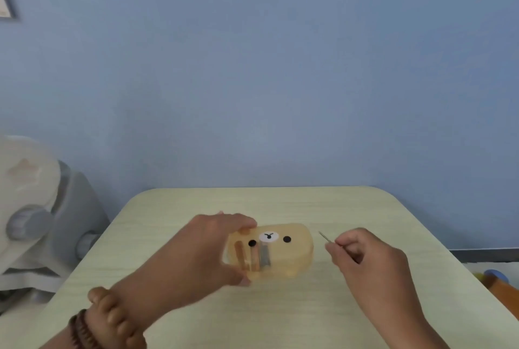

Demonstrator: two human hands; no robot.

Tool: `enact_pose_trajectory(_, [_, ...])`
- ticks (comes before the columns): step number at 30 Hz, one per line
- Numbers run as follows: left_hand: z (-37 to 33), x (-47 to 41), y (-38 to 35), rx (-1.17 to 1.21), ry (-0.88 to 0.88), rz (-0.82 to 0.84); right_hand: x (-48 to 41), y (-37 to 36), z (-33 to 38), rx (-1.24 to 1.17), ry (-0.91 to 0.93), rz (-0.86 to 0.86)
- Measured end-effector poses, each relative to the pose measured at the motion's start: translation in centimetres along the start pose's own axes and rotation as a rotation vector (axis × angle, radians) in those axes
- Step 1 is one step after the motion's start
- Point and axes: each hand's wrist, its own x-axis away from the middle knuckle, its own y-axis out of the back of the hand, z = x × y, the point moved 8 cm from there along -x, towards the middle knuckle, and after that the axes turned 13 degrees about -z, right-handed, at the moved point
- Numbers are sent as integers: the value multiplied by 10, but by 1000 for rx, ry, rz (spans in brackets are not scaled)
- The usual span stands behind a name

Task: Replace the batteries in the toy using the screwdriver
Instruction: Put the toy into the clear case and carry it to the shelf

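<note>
- The toy point(283, 250) lies mid-surface point(280, 315), with its long axis left to right and its bear face up.
- The left hand point(205, 247) clasps its left end, fingers over the far edge and thumb at the near edge.
- The right hand point(365, 259) pinches the screwdriver point(325, 237) just right of the toy, not touching it.
- The thin tip points toward the toy's right end; no screw can be made out.

Place: room in a home | blue painted wall point(252, 68) | pale wood-grain table point(280, 317) with rounded corners, against the wall | white-and-grey appliance point(56, 208) at left | picture frame corner point(8, 0) high left
</note>
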Motion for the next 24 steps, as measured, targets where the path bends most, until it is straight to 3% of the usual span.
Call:
enact_pose_trajectory(5, [32, -28, 63, 163, 147, -28, -37, -5, 65, -202, 55, -21])
enact_pose_trajectory(11, [69, -71, 160, 251, 252, -45, -85, -24, 167, -237, 84, 28])
enact_pose_trajectory(24, [30, -255, 524, 294, 339, -65, -275, 90, 522, -242, 145, 118])
